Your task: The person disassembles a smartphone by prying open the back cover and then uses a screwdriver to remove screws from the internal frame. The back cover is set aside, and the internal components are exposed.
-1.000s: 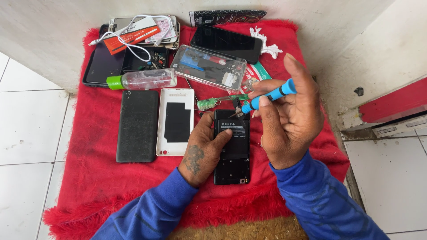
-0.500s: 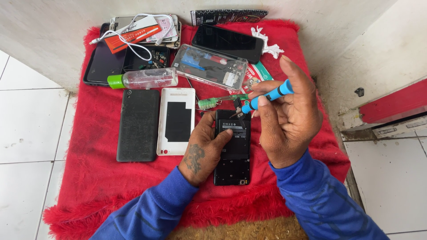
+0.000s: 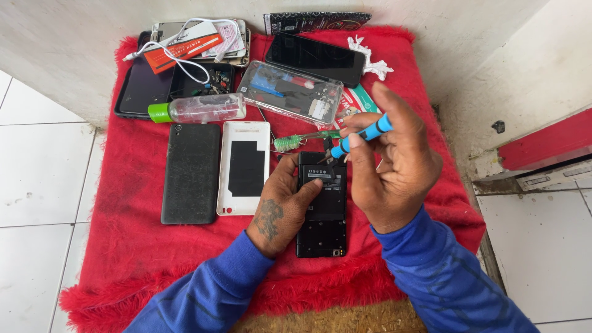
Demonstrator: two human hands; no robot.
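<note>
Both hands worked over an opened black phone point(image 3: 322, 213) lying back-up on a red towel point(image 3: 123, 246). Left hand point(image 3: 280, 206) pressed flat on the phone's left edge, thumb across it. Right hand point(image 3: 388, 163) pinched a blue screwdriver point(image 3: 361, 135), tip angled down at the phone's top. Left of the left hand lay a white back cover point(image 3: 245, 168) and a black cover point(image 3: 191, 172); beyond both hands, a clear case point(image 3: 290, 92).

Left hand point(image 3: 280, 206) lies flat; right hand point(image 3: 391, 163) curls in a pinching grip.
</note>
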